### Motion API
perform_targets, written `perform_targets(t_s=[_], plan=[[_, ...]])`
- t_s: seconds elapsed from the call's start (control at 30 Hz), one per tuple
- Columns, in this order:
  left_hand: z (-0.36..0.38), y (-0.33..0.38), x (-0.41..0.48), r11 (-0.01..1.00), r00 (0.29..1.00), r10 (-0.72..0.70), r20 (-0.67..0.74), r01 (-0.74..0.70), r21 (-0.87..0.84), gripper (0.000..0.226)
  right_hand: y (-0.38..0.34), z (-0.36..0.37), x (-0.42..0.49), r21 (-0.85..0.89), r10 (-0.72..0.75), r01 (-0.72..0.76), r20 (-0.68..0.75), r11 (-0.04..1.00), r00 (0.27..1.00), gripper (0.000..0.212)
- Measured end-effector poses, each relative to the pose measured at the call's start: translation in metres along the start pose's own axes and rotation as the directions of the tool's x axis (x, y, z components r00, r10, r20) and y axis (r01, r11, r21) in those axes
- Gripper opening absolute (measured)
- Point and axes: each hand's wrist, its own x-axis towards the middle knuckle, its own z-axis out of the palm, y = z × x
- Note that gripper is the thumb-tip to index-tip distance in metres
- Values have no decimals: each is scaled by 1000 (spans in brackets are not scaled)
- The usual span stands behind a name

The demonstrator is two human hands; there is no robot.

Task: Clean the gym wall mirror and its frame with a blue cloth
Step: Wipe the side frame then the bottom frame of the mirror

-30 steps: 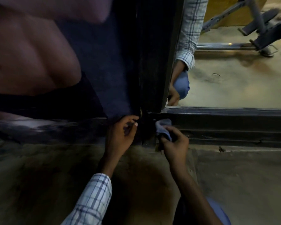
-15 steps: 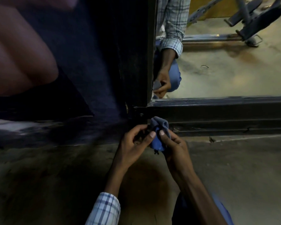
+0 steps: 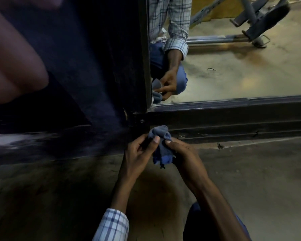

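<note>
between both sets of fingertips: blue cloth (image 3: 161,145), bunched, pinched by left hand (image 3: 139,153) and right hand (image 3: 182,153), just short of mirror frame (image 3: 215,119) corner. wiping paused; cleaned extent cannot be judged.

Both hands, left (image 3: 137,153) and right (image 3: 182,153), pinch blue cloth (image 3: 161,145) beside mirror frame (image 3: 215,119)

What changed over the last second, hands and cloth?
The left hand came off the frame corner and moved right to pinch the blue cloth. The right hand drew the cloth back from that corner, keeping hold; both hands now grip it before the bottom rail. Frame and mirror stayed put.
</note>
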Motion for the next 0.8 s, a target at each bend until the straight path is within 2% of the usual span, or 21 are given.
perform_targets(t_s=[0.1, 0.13, 0.23, 0.3, 0.43, 0.57, 0.63, 0.7, 0.8], plan=[[-2, -2, 5, 999, 992, -51, -112, 53, 7, 9, 1, -3, 1, 123, -3, 13, -79, 992, 997, 46], [-3, -1, 5, 999, 988, -40, -152, 44, 21, 7, 3, -6, 2, 156, 4, 17, -130, 988, 991, 43], [-7, -3, 7, 999, 971, -11, -237, 19, 32, 12, 7, -13, 4, 152, 43, -7, -235, 988, 971, 22], [-7, -4, 8, 999, 972, -29, -234, 32, 8, 14, 5, -12, 6, 161, 80, -47, -202, 986, 976, 17], [-6, -3, 11, 998, 960, -67, -274, 63, -25, 14, 1, -5, 5, 196, 139, -119, -92, 973, 986, 55], [-8, -12, 11, 994, 942, 43, -334, -5, 114, 38, 2, -6, 1, 219, 87, -54, -142, 974, 986, 54], [-6, -14, 10, 984, 938, 84, -337, -24, 178, 43, 4, -7, 1, 190, 45, -12, -174, 982, 984, 53], [-3, -13, 11, 975, 938, 130, -322, -62, 213, 34, 4, -5, -1, 151, 4, 28, -209, 988, 978, 50], [2, 1, 7, 994, 984, 59, -166, -43, 102, 13, 3, -2, -1, 154, 10, 23, -208, 988, 978, 50]])
